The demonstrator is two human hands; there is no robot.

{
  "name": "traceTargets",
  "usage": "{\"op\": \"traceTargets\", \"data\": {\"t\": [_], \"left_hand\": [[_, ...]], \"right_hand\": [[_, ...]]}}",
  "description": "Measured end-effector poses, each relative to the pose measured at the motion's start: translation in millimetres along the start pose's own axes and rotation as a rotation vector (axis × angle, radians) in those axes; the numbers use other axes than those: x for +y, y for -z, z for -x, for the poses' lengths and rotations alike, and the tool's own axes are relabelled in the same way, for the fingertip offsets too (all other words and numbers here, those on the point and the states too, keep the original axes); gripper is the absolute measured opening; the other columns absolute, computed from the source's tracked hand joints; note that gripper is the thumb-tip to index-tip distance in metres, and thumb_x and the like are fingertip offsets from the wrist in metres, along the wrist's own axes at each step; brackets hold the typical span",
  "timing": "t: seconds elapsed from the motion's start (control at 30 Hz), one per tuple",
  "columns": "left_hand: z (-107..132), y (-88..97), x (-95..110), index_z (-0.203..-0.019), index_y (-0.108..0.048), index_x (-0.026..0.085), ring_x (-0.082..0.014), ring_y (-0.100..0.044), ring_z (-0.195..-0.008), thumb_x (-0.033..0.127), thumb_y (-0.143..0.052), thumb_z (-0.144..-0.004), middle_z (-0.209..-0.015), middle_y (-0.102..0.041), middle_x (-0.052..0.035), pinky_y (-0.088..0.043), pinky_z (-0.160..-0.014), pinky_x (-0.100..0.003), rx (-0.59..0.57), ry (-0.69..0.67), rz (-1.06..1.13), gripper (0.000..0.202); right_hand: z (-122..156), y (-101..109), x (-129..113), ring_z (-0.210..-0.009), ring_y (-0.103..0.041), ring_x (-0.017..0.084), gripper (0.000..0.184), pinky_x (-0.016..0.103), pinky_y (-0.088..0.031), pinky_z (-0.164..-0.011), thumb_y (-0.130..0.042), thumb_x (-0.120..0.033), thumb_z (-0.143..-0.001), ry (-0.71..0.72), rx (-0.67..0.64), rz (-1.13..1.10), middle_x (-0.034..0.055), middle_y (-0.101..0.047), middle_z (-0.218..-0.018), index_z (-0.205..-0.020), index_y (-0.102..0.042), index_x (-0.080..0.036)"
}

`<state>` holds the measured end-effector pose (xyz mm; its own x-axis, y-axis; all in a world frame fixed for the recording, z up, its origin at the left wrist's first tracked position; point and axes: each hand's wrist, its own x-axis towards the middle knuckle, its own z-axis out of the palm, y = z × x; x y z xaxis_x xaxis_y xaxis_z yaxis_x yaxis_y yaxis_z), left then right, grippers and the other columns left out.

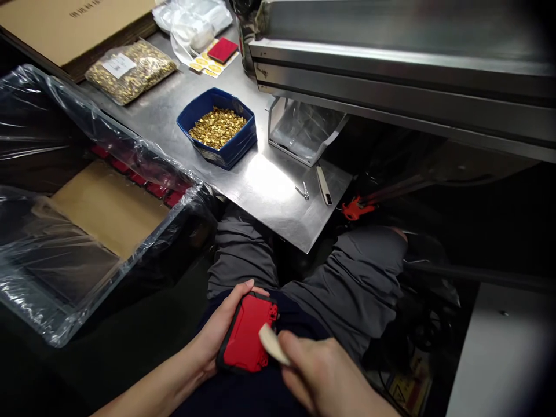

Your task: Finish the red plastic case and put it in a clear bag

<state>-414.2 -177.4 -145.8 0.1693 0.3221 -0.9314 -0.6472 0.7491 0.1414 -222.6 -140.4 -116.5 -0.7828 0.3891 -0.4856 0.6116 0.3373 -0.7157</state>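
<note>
A large box lined with clear plastic film sits at the left, holding brown cardboard sheets and a row of red cases. On the steel table stands a blue square tub filled with small brass parts; a clear bag of the same parts lies behind it. Over the lap, the left hand grips a red and black plastic case, and the right hand pinches a small whitish tool against it.

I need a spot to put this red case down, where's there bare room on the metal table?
Bare metal table lies near its front edge, between the blue bin of gold parts, the clear tray and the small clip. The far left corner is crowded with bags and stickers.
</note>
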Motion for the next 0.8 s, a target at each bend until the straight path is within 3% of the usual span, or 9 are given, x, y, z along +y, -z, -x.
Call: {"op": "traceTargets", "data": {"t": [0.07,0.2,0.33,0.47,0.6,0.73,0.8], "left_hand": [[1,-0.5,1,-0.101,-0.067,0.018,-0.0226,-0.071,-0.072,0.058,-0.064,-0.087,-0.086,-0.075,-0.0099,-0.057,-0.068,-0.031,-0.012,0.0,0.009,0.042],[0,1.3,1,-0.101,-0.067,0.019,-0.0188,-0.066,-0.06,0.059,-0.062,-0.088,-0.078,-0.073,-0.0065,-0.054,-0.059,-0.028,-0.003,0.008,0.006,0.043],[1,3.4,0,-0.102,-0.067,0.019,-0.0231,-0.071,-0.076,0.058,-0.062,-0.088,-0.087,-0.075,-0.0087,-0.057,-0.073,-0.033,-0.053,-0.037,0.019,0.042],[3,5.4,-1,-0.105,-0.067,0.019,-0.021,-0.068,-0.065,0.062,-0.06,-0.087,-0.082,-0.074,-0.0075,-0.054,-0.058,-0.029,0.029,-0.031,0.007,0.047],[4,6.8,-2,-0.106,-0.067,0.019,-0.0263,-0.072,-0.077,0.059,-0.061,-0.088,-0.083,-0.075,-0.0087,-0.057,-0.071,-0.034,0.008,-0.084,-0.001,0.045],[5,8.1,-2,-0.105,-0.067,0.019,-0.0237,-0.07,-0.069,0.061,-0.059,-0.088,-0.085,-0.075,-0.0085,-0.055,-0.062,-0.031,0.051,-0.07,-0.014,0.046],[5,8.5,-3,-0.107,-0.067,0.018,-0.0265,-0.071,-0.075,0.061,-0.059,-0.089,-0.086,-0.075,-0.0096,-0.057,-0.069,-0.035,0.02,-0.097,-0.027,0.047]], "right_hand": [[-1,2,0,-0.073,-0.07,0.016,0.017,0.023,-0.037,-0.058,-0.053,-0.021,-0.094,0.049,-0.006,0.005,-0.0013,-0.073,-0.088,-0.11,-0.052,-0.026],[-3,7,0,-0.07,-0.068,0.014,0.008,0.021,-0.038,-0.06,-0.049,-0.023,-0.099,0.006,0.025,-0.032,-0.0031,-0.072,-0.085,-0.105,-0.052,-0.027],[-4,7,-3,-0.072,-0.069,0.016,0.01,0.022,-0.038,-0.059,-0.052,-0.019,-0.095,0.049,-0.015,0.004,-0.0021,-0.072,-0.087,-0.102,-0.051,-0.026],[-4,5,-6,-0.071,-0.069,0.017,0.009,0.024,-0.039,-0.059,-0.047,-0.023,-0.1,-0.026,0.028,0.02,-0.0007,-0.072,-0.087,-0.107,-0.051,-0.026],[-3,1,-8,-0.075,-0.071,0.017,0.014,0.024,-0.039,-0.059,-0.051,-0.019,-0.096,0.04,0.017,0.023,-0.0007,-0.073,-0.091,-0.109,-0.052,-0.026],[-5,1,-10,-0.07,-0.069,0.016,0.009,0.024,-0.038,-0.059,-0.048,-0.023,-0.1,-0.03,0.053,0.014,-0.001,-0.072,-0.086,-0.107,-0.051,-0.026],[-6,1,-10,-0.07,-0.069,0.015,0.011,0.023,-0.039,-0.059,-0.05,-0.022,-0.098,0.007,0.024,-0.022,-0.0019,-0.072,-0.086,-0.108,-0.052,-0.026]]}}
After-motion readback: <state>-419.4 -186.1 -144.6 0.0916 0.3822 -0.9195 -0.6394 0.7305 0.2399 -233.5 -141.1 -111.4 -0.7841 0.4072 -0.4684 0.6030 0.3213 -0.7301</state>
